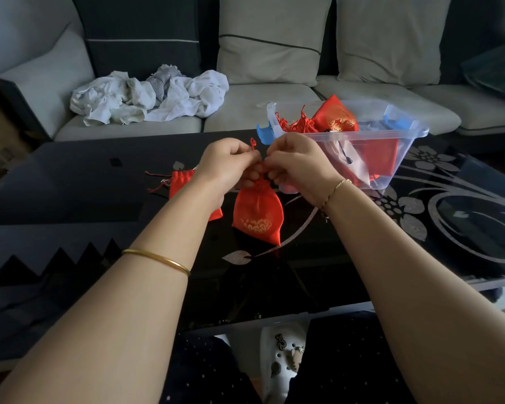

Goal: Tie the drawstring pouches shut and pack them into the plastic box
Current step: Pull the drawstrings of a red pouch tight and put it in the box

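Observation:
A red drawstring pouch (257,213) with a gold pattern hangs over the black table, its neck gathered between my hands. My left hand (227,166) pinches one red cord, whose knotted end sticks up above the fingers. My right hand (296,164) pinches the cord on the other side of the neck. Another red pouch (181,182) lies on the table behind my left wrist, its cords loose. The clear plastic box (397,154) stands just right of my hands and holds several red pouches (334,116).
The black glass table (70,185) has silver flower patterns at the right. A grey sofa (274,106) stands behind it with a heap of white cloth (149,96) on the seat. The box has blue latches (264,135). A white clog (283,363) shows under the table edge.

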`<state>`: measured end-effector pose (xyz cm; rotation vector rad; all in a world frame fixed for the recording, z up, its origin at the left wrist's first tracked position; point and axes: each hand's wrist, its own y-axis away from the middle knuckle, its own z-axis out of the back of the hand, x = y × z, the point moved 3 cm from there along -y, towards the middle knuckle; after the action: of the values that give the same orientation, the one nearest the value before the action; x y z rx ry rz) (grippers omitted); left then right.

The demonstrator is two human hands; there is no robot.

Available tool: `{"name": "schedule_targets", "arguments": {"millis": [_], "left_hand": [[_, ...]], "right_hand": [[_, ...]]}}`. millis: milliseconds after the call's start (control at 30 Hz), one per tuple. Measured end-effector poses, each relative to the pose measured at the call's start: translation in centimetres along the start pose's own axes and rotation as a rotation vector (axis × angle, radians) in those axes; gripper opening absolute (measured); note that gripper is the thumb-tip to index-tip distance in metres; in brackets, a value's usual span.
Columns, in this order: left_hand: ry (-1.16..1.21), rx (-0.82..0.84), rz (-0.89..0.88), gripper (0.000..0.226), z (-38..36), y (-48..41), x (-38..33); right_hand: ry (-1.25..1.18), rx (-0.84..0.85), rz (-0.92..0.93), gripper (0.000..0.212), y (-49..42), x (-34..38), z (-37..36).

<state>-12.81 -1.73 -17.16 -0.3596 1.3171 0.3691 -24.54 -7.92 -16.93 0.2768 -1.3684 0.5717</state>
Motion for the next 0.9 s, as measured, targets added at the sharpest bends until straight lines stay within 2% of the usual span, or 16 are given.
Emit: {"name": "schedule_targets", "arguments": {"millis": [100,233,467,667,833,900], "left_hand": [[0.009,-0.044,0.029,0.017,0.1,-0.3,0.2],[0.007,-0.069,0.033,0.016,0.2,-0.3,0.3],[0.009,-0.111,0.028,0.007,0.5,-0.4,0.2],[-0.012,-0.15,0.033,0.013,0.8,-0.5,0.3],[-0.059,-0.158,-0.028,0.019,0.8,-0.4,-0.2],[-0.036,-0.133,-0.017,0.012,0.9,-0.5,-0.3]], "right_hand": [[0.192,0.04,0.117,0.015,0.4,0.3,-0.3],[0.339,-0.009,0.27,0.012,0.3,0.5,-0.4],[0.54,-0.085,0.384,0.01,0.3,1.1,-0.8],[0.652,-0.105,0.415,0.013,0.5,1.6,-1.4],[0.729,-0.089,0.35,0.016,0.1,1.4,-1.5],[0.684,-0.075,0.303,0.015,-0.1,1.1,-1.4]]}}
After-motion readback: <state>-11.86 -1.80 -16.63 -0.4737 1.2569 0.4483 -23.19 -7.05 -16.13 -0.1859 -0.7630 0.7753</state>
